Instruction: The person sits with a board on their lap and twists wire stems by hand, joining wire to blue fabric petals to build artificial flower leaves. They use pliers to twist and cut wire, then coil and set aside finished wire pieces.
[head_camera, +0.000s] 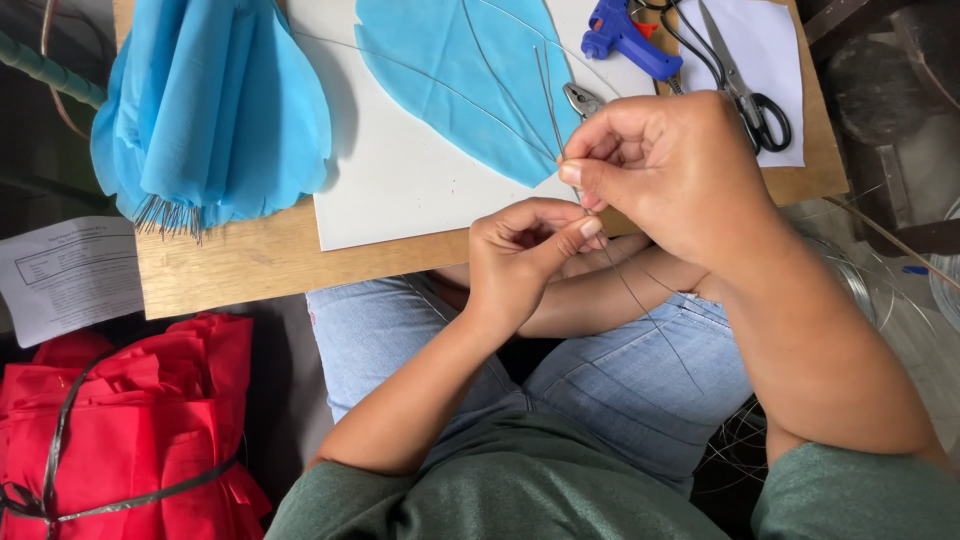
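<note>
Thin wire (548, 95) is pinched in both our right hand (660, 165) and left hand (525, 250), fingertips closed; we're twisting strands, needing steady tension.

craft workspace: glue gun (628, 36), scissors (748, 92), blue paper petals (470, 75)

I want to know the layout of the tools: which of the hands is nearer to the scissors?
The right hand. It is just below and left of the scissors, nearly touching the handles. The left hand is lower and further left.
</note>
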